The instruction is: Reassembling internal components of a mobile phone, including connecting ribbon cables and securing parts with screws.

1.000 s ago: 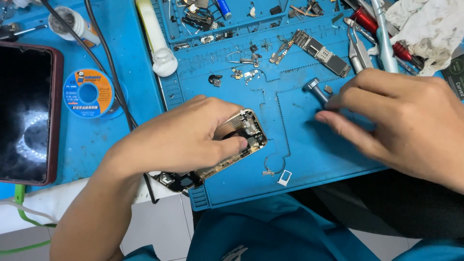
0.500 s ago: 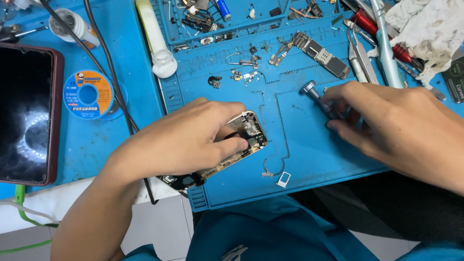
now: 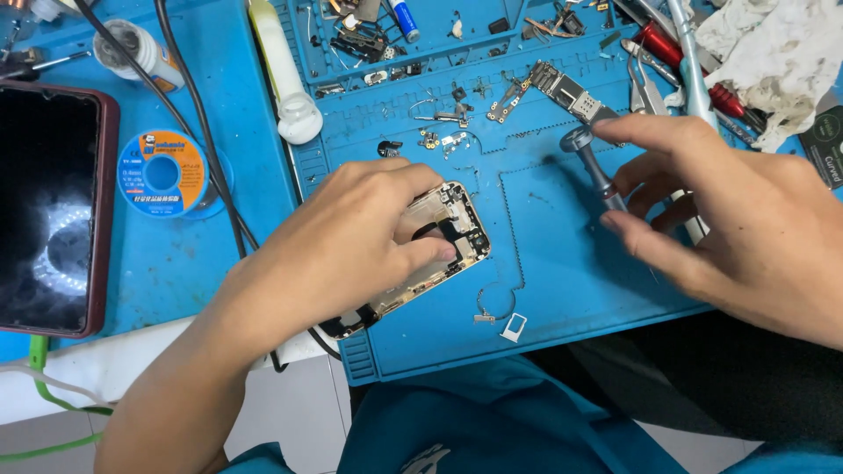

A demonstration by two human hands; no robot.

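Observation:
My left hand [image 3: 351, 241] lies over an opened gold phone body [image 3: 439, 241] on the blue work mat [image 3: 562, 290], fingers pressing it down, thumb on its inner parts. My right hand [image 3: 738, 219] is at the right, holding a small grey screwdriver [image 3: 593, 167] between fingertips, its round cap end pointing up-left, a little off the mat. A removed circuit board [image 3: 571, 92] lies on the mat just beyond the screwdriver. A white SIM tray [image 3: 513, 327] and tiny metal bits lie near the mat's front edge.
A dark phone in a maroon case [image 3: 48, 206] lies at the left. A solder wire spool [image 3: 162, 171], black cables [image 3: 206, 132], a white tube [image 3: 281, 70] and a small jar [image 3: 136, 48] sit nearby. Red-handled tools [image 3: 694, 61], tweezers and a crumpled cloth [image 3: 773, 53] crowd the top right.
My right hand has picked the grey screwdriver up off the mat and turned it in its fingers, shifting slightly left. My left hand has stayed on the phone body.

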